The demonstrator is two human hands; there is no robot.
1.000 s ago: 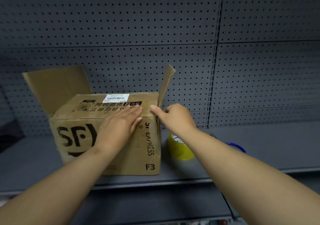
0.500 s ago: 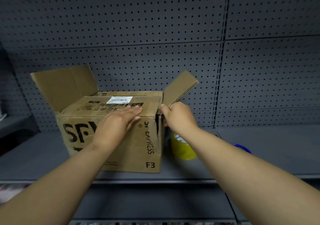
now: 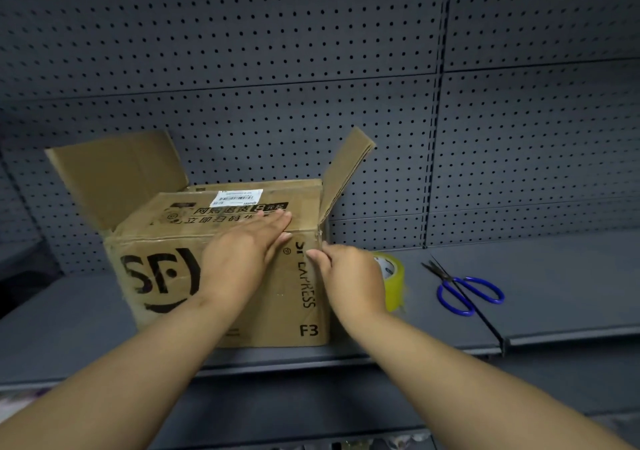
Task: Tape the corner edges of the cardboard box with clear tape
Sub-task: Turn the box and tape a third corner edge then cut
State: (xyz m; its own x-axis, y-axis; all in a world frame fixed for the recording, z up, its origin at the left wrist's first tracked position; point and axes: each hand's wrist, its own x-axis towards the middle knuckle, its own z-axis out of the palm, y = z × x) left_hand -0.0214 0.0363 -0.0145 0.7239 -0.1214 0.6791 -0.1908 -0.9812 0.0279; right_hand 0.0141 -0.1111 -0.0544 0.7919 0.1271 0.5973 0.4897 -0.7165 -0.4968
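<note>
Cardboard box (image 3: 214, 269) sits on the grey shelf (image 3: 554, 311), at about 10 o'clock from the roll of tape (image 3: 393, 281). Front top flap is folded down; the left flap (image 3: 114, 176) and right flap (image 3: 346, 172) stand up, the right one leaning outward.

Left hand (image 3: 242, 259) lies flat over the front top edge, fingers pressed together and extended onto the folded flap, holding it down. Right hand (image 3: 349, 276) is at the box's front right vertical corner, thumb and fingers closed in a pinch on that edge. A thin glint runs along the corner just above the fingers; cannot tell whether it is tape or bare cardboard.

Scissors (image 3: 464, 292) lie at 3 o'clock from the tape, well apart from both hands.

Risks, as judged from here:
- If a strip is under the right fingers, uneven pressing would leave wrinkles or bubbles, and clear tape shows them poorly.
- Left hand lifting early would likely let the front flap spring up and pull the corner out of line.
- Right forearm passes just beside the tape roll; a sweep outward could knock it toward the shelf's front lip.
- The upright right flap may sag onto the working corner.
</note>
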